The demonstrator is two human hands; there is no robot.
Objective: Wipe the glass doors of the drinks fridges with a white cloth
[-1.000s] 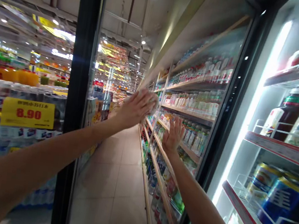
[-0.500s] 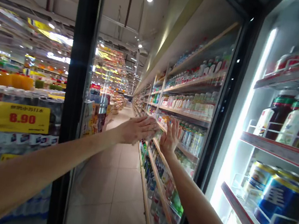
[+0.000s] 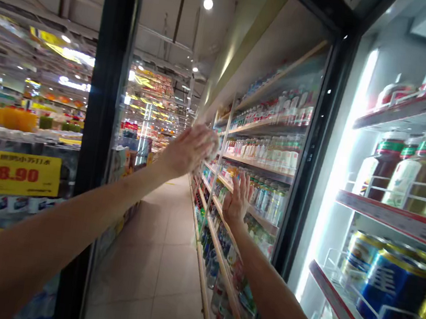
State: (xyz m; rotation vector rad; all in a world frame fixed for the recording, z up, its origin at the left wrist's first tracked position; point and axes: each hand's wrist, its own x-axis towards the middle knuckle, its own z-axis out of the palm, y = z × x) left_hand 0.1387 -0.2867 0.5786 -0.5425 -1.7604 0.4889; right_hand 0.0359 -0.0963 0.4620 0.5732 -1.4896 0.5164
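A glass cooler door with a dark frame point(image 3: 102, 128) stands swung open in front of me. My left hand point(image 3: 186, 151) is up at the pane, holding a crumpled whitish cloth point(image 3: 211, 146) under its fingers and palm. Motion blurs the cloth, and the hand covers part of it. Lower and to the right, my right hand point(image 3: 236, 201) is open at the glass, fingers stretched upward, with nothing in it. Both arms reach forward, one on each side of the view.
On the right is the lit cooler, its shelves holding bottles point(image 3: 411, 174) and blue and gold cans point(image 3: 392, 290). Through the glass show a tiled aisle floor point(image 3: 142, 271) and drink shelves. Left of the door, stacked goods carry a yellow price sign point(image 3: 16, 174).
My left hand has moved up and slightly left over the pane with the cloth, away from the right hand. My right hand stays at nearly the same spot. The view has shifted slightly.
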